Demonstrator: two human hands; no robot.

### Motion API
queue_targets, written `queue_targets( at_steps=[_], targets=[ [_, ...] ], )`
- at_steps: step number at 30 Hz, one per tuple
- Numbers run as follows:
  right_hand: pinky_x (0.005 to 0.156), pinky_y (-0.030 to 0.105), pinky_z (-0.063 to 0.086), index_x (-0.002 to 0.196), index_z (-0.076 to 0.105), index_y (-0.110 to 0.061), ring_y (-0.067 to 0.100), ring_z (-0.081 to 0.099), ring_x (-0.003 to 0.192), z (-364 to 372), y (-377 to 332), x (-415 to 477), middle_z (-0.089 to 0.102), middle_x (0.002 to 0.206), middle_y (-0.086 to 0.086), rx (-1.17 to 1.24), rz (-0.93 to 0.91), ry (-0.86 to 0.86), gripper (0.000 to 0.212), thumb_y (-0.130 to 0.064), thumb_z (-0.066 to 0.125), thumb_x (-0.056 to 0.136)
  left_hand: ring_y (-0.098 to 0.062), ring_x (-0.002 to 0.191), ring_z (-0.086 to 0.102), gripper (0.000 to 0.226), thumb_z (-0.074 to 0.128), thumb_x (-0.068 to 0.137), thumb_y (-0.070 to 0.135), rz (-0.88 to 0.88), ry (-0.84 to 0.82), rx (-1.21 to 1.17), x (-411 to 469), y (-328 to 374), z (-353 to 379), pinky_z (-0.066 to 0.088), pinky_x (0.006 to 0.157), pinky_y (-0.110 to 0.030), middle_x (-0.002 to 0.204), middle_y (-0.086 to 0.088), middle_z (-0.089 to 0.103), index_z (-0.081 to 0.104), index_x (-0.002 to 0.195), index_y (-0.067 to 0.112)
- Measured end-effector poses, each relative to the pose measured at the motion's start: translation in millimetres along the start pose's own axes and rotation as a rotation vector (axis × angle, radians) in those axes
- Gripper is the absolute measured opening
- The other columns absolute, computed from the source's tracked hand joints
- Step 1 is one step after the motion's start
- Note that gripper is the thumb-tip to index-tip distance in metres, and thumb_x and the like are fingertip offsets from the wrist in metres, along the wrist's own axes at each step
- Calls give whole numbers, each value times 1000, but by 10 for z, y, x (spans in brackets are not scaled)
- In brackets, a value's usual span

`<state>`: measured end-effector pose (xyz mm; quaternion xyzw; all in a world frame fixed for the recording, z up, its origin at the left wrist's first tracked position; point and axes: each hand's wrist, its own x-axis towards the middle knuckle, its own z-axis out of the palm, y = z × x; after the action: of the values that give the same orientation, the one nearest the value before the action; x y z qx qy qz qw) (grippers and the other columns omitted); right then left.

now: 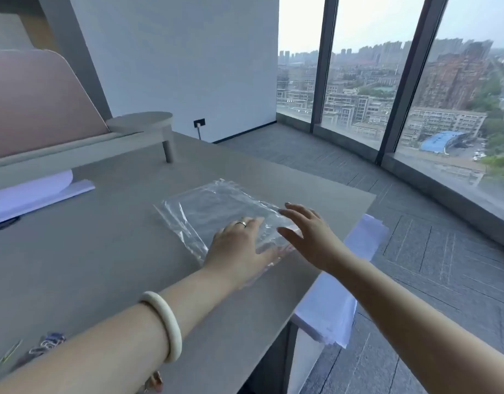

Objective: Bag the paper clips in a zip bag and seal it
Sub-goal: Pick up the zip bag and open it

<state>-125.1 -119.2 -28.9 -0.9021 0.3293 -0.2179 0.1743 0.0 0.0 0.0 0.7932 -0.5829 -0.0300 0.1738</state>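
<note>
Paper clips (43, 346) sit on table (108, 251), well short of bag (216, 211). Left hand (239, 248) flat, fingers spread, pinning bag's near edge; right hand (307, 231) spread just beside it, likely to peel one loose.

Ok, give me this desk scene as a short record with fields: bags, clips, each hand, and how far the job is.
bags: clear zip bags lying flat on the desk
clips: paper clips loose at the desk's near left, none bagged
left hand: open, flat on the bags' near edge
right hand: open, at the bags' right edge
papers: sheets off the desk's right edge
progress: bagging not yet begun
</note>
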Motion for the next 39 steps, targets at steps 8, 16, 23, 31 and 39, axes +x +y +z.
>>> queue_targets(
  at_steps=[8,16,23,31,39],
  targets=[
    [104,35,36,135,43,-16,24,36,130,-216,-245,-403,43,139,5,79,193,184,62,-41,65,82,-33,98,59,20,44,88,9,-109,108,136,-109,23,-95,50,76,-40,105,-12,61,62,96,9],
    [71,31,43,134,26,-25,31,64,96,-149,-734,-525,68,107,10,264,388,150,66,-38,62,81,-34,100,62,28,43,89,9,-53,343,-104,-279,208,-462,49,82,-37,108,-17,66,60,111,12],
    [64,45,57,139,17,-30,30,69,61,-687,-969,-742,69,77,14,234,204,277,58,-9,44,92,-35,81,57,34,34,86,-6,46,414,-110,-675,377,-950,44,65,-40,114,-13,54,38,114,13],
    [51,32,34,83,42,-13,30,56,58,-1703,-1375,-1300,54,67,12,-258,-57,331,16,3,45,83,-28,81,55,29,39,84,1,227,430,57,-1094,812,-1475,36,59,-26,127,3,47,58,98,18],
    [85,39,56,126,56,-10,30,67,97,-2387,-1466,-1933,62,120,17,-522,241,88,52,14,51,81,-29,109,60,55,37,79,-9,289,424,-76,-1577,1251,-1585,51,90,-41,131,-2,53,56,125,13]
  ],
)
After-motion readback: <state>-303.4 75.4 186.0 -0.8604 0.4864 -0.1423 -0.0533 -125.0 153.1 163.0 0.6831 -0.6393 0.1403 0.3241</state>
